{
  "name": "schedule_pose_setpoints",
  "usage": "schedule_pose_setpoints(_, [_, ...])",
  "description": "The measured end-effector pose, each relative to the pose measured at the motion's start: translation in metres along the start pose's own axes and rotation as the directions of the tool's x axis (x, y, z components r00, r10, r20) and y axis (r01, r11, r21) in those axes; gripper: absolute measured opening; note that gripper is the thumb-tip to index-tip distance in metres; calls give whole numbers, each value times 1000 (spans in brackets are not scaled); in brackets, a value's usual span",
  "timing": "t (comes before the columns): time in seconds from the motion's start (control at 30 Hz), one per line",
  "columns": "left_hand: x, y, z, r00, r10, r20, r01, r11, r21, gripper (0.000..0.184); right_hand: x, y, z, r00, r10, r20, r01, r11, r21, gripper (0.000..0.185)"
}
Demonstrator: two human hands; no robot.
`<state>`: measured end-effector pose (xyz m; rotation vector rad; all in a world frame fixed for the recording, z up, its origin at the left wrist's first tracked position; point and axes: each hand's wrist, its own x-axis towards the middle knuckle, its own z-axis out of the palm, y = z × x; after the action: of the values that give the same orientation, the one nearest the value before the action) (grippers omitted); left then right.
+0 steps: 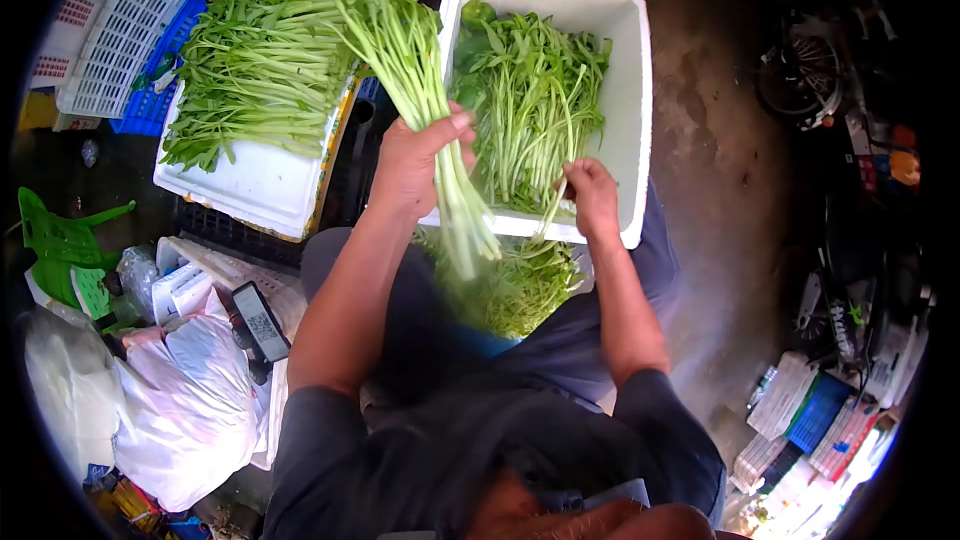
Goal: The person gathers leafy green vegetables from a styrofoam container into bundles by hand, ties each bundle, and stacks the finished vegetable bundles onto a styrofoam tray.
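Note:
My left hand [408,165] is wrapped round a bunch of water spinach [398,55], leafy ends up and cut stems pointing down toward my lap. My right hand [592,198] pinches a single water spinach stalk [556,208] at the near edge of a white foam box [628,70]. Inside that box lies a pile of loose water spinach [530,90], with some rounder green vegetables [478,15] along its left side. To the left, many stalks of water spinach [270,60] are laid out on a white foam lid [245,185]. Between my knees sits a heap of leafy trimmings [525,290].
Plastic baskets [118,40] are stacked at the upper left. Below them stand a green plastic chair [60,240], white plastic bags [185,410] and a QR code stand [260,322]. Motorbikes [810,75] and more crates [820,410] line the right side.

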<state>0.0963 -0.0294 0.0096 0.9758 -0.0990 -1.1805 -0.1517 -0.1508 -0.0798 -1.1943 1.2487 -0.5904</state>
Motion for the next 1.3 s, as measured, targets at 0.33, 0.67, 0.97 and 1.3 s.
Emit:
schedule_pose_setpoints(0.33, [-30, -54, 29, 984, -118, 136, 81, 963, 256, 27, -130, 19, 35, 948, -309, -71, 310, 951, 9, 14])
schedule_pose_setpoints(0.67, [-37, -60, 18, 963, -47, 265, -38, 950, 308, 31, -151, -28, 36, 694, -720, -8, 657, 638, -401, 39])
schedule_pose_setpoints(0.97, [-54, -52, 32, 942, -41, 334, -58, 958, 282, 33, -113, -87, 28, 845, -481, 234, 533, 719, -446, 62])
schedule_pose_setpoints(1.3, [-36, -57, 8, 944, -163, 287, 20, 896, 444, 33, -123, -57, 30, 845, -424, 326, 529, 753, -392, 60])
